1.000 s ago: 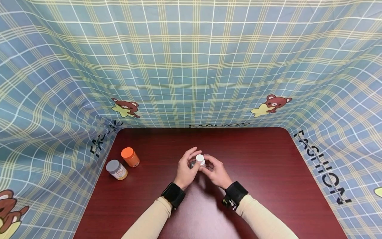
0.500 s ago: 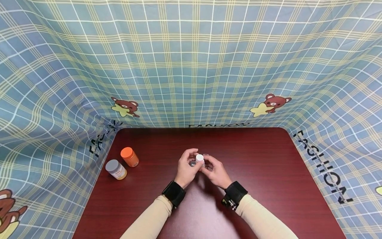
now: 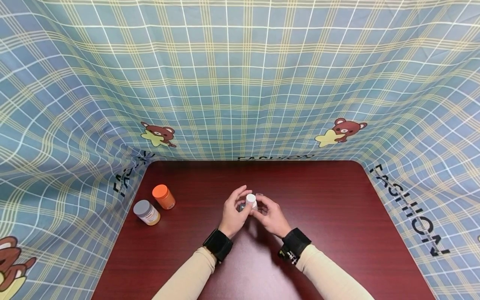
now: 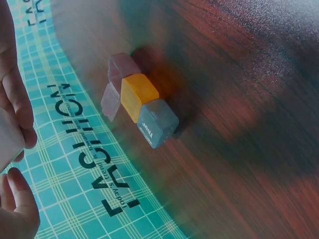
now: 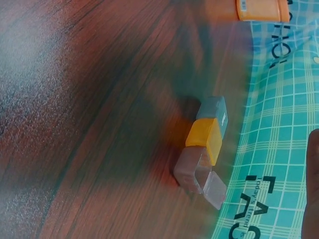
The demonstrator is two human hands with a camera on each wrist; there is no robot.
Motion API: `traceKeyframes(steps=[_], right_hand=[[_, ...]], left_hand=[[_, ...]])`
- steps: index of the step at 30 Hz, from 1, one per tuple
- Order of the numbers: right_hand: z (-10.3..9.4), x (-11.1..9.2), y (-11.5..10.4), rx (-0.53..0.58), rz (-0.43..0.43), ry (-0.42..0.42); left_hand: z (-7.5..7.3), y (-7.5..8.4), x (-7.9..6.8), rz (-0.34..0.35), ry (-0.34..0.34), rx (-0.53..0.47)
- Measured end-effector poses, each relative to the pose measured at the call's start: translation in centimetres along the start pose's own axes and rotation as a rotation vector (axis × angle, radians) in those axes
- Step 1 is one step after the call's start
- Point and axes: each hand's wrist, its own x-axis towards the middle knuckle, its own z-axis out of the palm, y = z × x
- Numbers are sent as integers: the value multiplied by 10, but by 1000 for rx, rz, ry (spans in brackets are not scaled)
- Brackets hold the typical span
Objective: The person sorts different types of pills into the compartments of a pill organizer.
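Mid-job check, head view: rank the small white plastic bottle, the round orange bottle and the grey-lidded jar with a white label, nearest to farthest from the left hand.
From the left hand:
1. Small white plastic bottle, at its thumb, between both hands.
2. Round orange bottle, off to its left.
3. Grey-lidded jar, farthest left.

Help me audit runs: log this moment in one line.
right hand: holds small white plastic bottle | left hand: at bottle, grip unclear | grey-yellow-clear plastic pillbox: clear lid open
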Motion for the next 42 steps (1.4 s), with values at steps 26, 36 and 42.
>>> traceKeyframes(steps=[26, 36, 42], right_hand=[[-1, -1, -4, -26, 41, 7], [-2, -2, -5, -48, 63, 13], [-3, -3, -6, -65, 85, 11]], left_hand=[[-28, -32, 13, -33, 295, 31], [-97, -72, 3, -183, 360, 527], [-133, -91, -7, -335, 263, 733]])
